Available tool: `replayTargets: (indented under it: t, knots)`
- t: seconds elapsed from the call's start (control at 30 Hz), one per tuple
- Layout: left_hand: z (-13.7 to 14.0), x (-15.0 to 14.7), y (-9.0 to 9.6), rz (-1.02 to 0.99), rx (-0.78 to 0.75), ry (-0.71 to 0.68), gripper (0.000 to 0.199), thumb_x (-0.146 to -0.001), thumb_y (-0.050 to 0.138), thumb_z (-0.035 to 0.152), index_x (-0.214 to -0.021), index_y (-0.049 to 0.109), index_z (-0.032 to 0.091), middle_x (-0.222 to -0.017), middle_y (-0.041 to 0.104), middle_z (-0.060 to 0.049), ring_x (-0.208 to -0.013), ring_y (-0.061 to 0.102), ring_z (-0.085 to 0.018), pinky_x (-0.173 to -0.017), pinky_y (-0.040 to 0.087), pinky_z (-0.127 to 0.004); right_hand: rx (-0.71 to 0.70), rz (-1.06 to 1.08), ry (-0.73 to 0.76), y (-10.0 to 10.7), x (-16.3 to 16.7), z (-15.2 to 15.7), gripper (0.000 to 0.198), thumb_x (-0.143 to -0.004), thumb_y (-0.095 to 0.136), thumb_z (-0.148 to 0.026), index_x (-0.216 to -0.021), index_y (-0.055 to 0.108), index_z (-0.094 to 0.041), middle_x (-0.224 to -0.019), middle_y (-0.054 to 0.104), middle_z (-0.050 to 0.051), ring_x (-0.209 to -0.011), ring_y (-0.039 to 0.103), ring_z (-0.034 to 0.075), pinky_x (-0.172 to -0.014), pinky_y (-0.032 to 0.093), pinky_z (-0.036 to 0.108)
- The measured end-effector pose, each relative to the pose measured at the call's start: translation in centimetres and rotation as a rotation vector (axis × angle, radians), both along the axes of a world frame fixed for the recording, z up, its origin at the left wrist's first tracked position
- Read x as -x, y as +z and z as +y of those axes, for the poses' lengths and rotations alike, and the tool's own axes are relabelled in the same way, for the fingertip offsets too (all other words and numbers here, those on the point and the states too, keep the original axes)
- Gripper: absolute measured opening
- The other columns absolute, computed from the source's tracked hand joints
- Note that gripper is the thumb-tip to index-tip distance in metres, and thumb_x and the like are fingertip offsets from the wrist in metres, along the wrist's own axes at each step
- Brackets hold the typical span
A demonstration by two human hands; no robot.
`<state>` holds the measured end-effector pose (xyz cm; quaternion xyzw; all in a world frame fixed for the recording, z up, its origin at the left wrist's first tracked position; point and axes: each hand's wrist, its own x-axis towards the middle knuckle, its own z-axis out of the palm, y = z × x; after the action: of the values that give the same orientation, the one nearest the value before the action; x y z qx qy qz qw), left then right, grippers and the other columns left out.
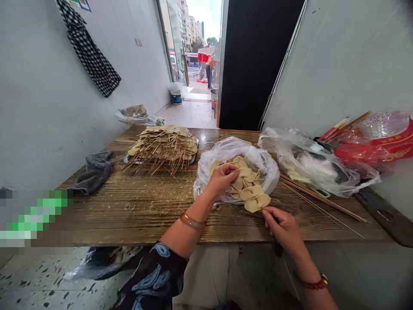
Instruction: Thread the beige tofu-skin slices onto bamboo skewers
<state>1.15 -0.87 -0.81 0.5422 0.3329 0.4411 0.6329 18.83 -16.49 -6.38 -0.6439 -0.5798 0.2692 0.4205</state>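
Note:
My right hand (282, 226) is closed around the lower end of a thin skewer, which is mostly hidden by several flat, pale yellow slices (257, 203) threaded on it. Up and to the left, my left hand (222, 177) has thumb and forefinger pinched on a slice (245, 174) near the skewer's far end. Both hands are over an open clear plastic bag (206, 159), where more loose slices lie. Whether the skewer's tip has pierced the slice at my left fingers cannot be made out.
Filled skewers (164, 148) are piled on a metal tray at the left back of the wooden table (145, 211). Bare bamboo skewers (325, 200) lie right, beside another plastic bag (316, 163) and red packaging (380, 142). A grey cloth (95, 172) rests at the left edge.

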Motion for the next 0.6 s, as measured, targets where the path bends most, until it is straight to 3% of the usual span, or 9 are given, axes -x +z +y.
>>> replayTargets:
  t: [0.33, 0.6]
  knots:
    - [0.4, -0.25, -0.78, 0.251, -0.369, 0.106, 0.014, -0.072, 0.061, 0.022, -0.083, 0.067, 0.015, -0.071, 0.062, 0.0, -0.064, 0.05, -0.01, -0.059, 0.038, -0.021, -0.034, -0.041, -0.012, 0.15, 0.25, 0.29, 0.036, -0.092, 0.047, -0.045, -0.088, 0.069, -0.017, -0.055, 0.055, -0.002, -0.04, 0.05, 0.01, -0.043, 0.04, 0.023]
    - [0.21, -0.31, -0.6, 0.363, -0.484, 0.062, 0.035, -0.071, 0.057, 0.013, -0.106, 0.06, 0.015, -0.054, 0.05, 0.008, -0.054, 0.041, -0.008, -0.06, 0.035, -0.022, -0.027, -0.019, 0.01, 0.12, 0.12, 0.37, 0.037, -0.092, 0.046, -0.046, -0.086, 0.07, -0.018, -0.055, 0.056, -0.002, -0.041, 0.051, 0.01, -0.041, 0.039, 0.021]
